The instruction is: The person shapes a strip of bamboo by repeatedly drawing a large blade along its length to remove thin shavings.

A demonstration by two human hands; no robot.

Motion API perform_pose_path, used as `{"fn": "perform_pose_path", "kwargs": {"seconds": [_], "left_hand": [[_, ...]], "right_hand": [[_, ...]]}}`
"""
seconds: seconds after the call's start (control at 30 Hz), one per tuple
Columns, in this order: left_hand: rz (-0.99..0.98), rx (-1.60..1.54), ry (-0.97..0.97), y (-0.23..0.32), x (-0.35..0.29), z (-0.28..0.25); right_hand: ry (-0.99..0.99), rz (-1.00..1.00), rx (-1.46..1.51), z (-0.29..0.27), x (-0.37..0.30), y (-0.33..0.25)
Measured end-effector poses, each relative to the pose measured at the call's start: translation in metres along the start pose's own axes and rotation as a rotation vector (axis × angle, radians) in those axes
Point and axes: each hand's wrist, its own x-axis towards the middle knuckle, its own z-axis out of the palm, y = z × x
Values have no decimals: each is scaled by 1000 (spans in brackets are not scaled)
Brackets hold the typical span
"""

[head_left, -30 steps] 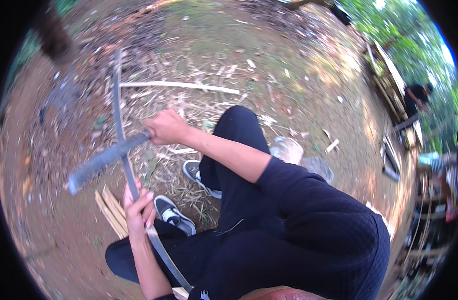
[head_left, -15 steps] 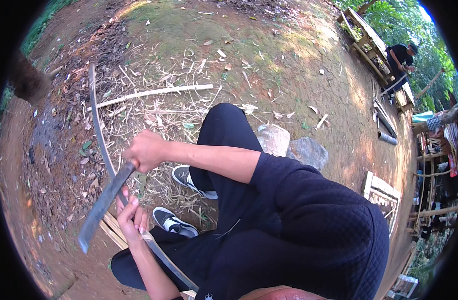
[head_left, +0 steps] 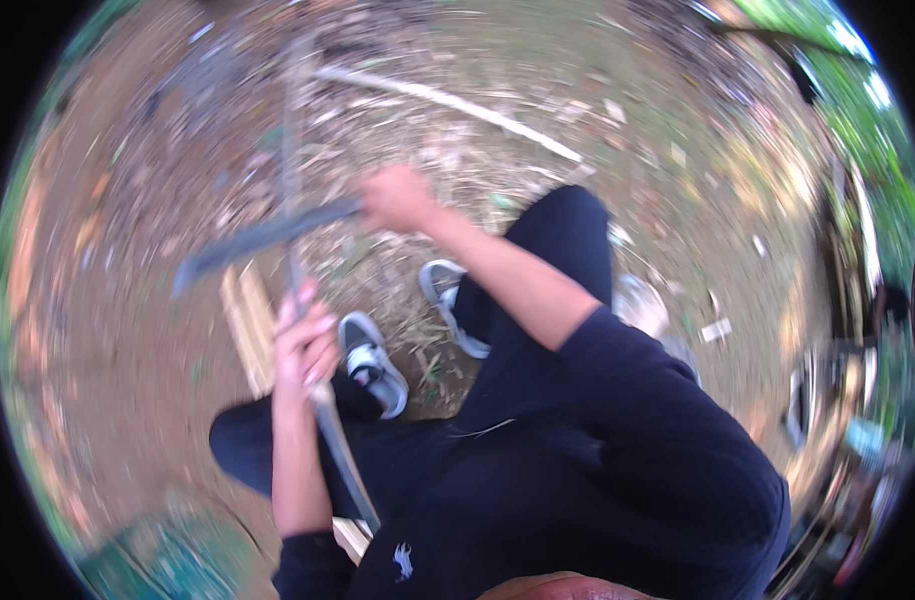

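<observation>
My right hand (head_left: 398, 200) is closed round the handle of a machete (head_left: 263, 242), whose broad grey blade points left. A long, thin bamboo strip (head_left: 342, 450) runs from against my body up past the blade. My left hand (head_left: 306, 345) grips this strip below the crossing, its fingers curled round it. The blade lies across the strip some way beyond my left fingers; blur hides whether the two touch. My bent legs and dark shoes (head_left: 374, 368) are beneath my arms.
A pale strip (head_left: 458, 103) lies on the ground ahead, among scattered shavings (head_left: 428, 150). Light slats (head_left: 246, 330) stick out past my left knee. A stone (head_left: 640, 305) sits beyond my right knee. Blurred wooden things line the right side.
My view has turned and blurred. The machete has moved farther up the strip, away from my left hand, and lies flatter. Both hands keep their holds.
</observation>
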Motion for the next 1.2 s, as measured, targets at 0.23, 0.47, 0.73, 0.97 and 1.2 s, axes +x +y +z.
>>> {"fn": "perform_pose_path", "kwargs": {"seconds": [0.23, 0.47, 0.73, 0.97, 1.2], "left_hand": [[40, 16, -57, 17, -19, -7], [-90, 93, -117, 15, -32, 4], [8, 50, -92, 25, -25, 2], [-91, 115, -94, 13, -25, 9], [-81, 97, -102, 7, -19, 6]], "right_hand": [[109, -4, 78, 0, 8, -39], [226, -345, 145, -15, 10, -43], [224, 104, 84, -11, -2, -20], [217, -251, 57, -18, 1, -33], [271, 473, 29, -7, -2, 30]]}}
